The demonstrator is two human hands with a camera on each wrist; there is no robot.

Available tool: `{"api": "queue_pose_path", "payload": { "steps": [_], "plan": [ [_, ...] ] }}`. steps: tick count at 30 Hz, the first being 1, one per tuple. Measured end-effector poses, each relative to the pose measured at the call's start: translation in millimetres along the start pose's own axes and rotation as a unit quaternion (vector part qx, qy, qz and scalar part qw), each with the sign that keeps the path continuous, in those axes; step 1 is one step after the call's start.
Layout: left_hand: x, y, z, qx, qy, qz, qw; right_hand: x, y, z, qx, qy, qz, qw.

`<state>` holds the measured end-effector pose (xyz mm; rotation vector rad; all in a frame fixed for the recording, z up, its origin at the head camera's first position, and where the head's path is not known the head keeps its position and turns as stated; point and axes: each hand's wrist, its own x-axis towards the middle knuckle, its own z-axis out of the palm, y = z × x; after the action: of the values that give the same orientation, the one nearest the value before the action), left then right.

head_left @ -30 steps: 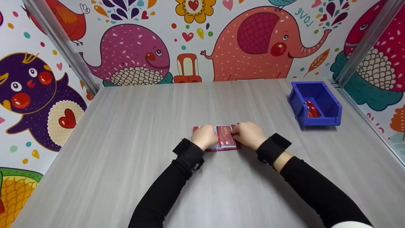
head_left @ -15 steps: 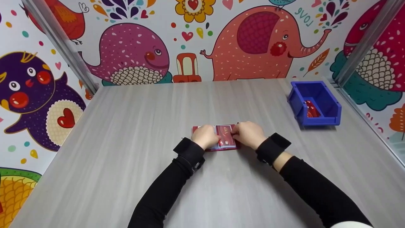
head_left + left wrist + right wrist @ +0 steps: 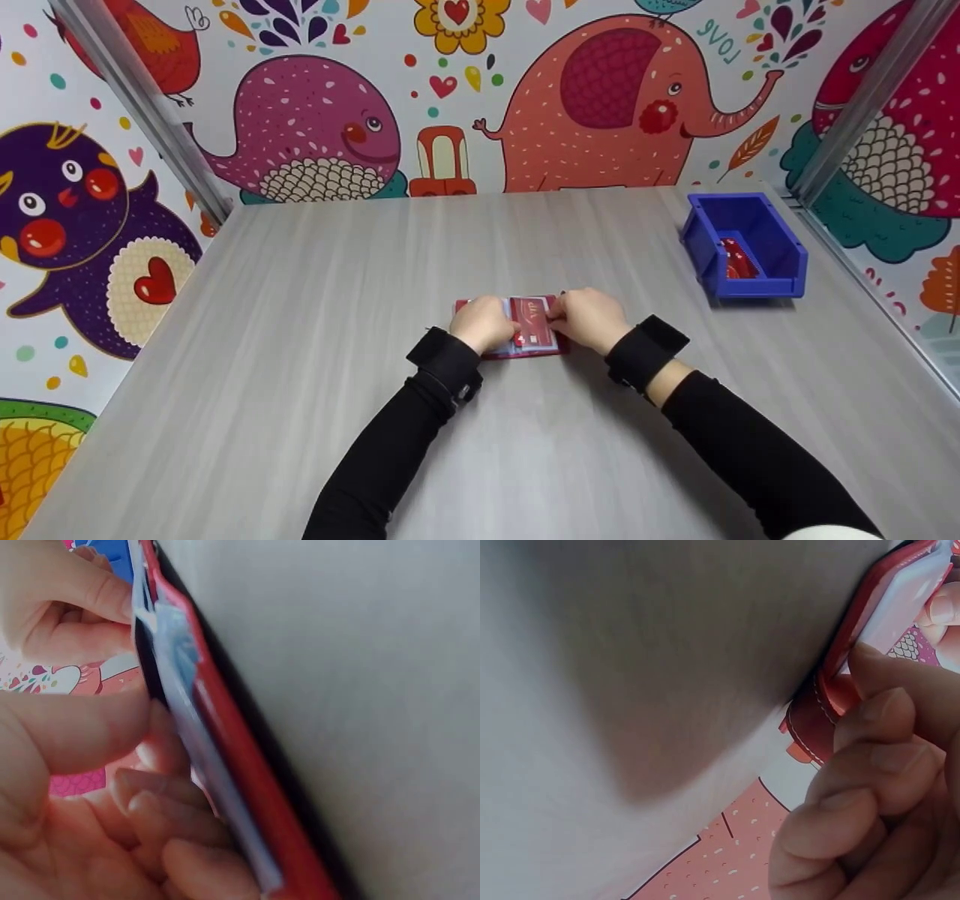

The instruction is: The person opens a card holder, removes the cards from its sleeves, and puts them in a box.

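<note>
An open red card holder (image 3: 562, 346) with clear plastic sleeves lies at the middle of the table. A red card (image 3: 533, 322) with gold lettering and a chip lies over its right half. My left hand (image 3: 481, 324) covers much of the left half, and its thumb and index finger pinch the card at its left edge. At the opposite side, my right hand (image 3: 590, 319) pinches the sleeve edge between thumb and curled fingers. The right wrist view shows that thumb against the clear sleeve (image 3: 900, 607), beside a stitched red strap (image 3: 812, 716).
A blue bin (image 3: 761, 287) stands at the back right of the grey table (image 3: 300, 315), with red cards (image 3: 739, 259) inside. Walls with printed cartoon animals (image 3: 600, 105) enclose the back and sides. Black bands (image 3: 645, 352) circle both wrists.
Both hands stay at the card holder. The left hand, card and holder have shifted very slightly left in the head view.
</note>
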<state>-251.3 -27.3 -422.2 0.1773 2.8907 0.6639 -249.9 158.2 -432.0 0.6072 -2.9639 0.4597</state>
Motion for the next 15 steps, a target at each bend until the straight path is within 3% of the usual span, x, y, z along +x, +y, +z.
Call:
{"api": "queue_pose_path", "payload": {
  "steps": [15],
  "plan": [
    [-2.3,-16.1,-9.2,-0.022,-0.012,-0.003,0.9997,-1,-1,-1,-0.004,-0.010,-0.004,1.000]
  ]
}}
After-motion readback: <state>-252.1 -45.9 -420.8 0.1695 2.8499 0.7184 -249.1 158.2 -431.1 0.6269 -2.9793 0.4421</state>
